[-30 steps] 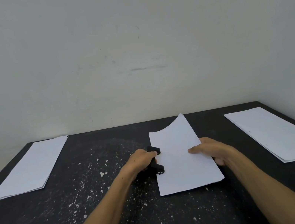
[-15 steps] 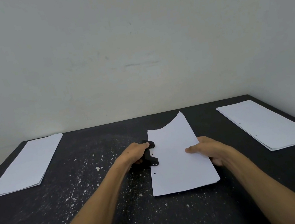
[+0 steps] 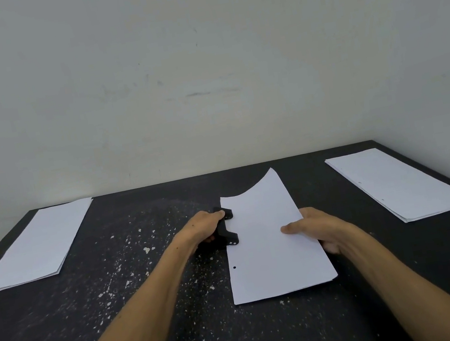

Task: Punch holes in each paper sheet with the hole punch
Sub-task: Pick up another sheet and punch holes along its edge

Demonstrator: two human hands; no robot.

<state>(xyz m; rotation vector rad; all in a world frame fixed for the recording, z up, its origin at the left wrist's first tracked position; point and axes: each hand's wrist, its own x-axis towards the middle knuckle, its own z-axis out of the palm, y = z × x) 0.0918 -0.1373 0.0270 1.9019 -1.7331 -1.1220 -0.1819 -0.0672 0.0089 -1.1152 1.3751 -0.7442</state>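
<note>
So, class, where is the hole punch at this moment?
In the head view, the hole punch sits mid-table under the left hand, on the left edge of the centre sheet.

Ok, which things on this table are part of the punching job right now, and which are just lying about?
In the job:
- hole punch, gripped by the left hand
- sheet in the punch, held by the right hand, one hole showing
- left paper stack
- right paper stack

Lying about:
- white flecks scattered on the black table
</note>
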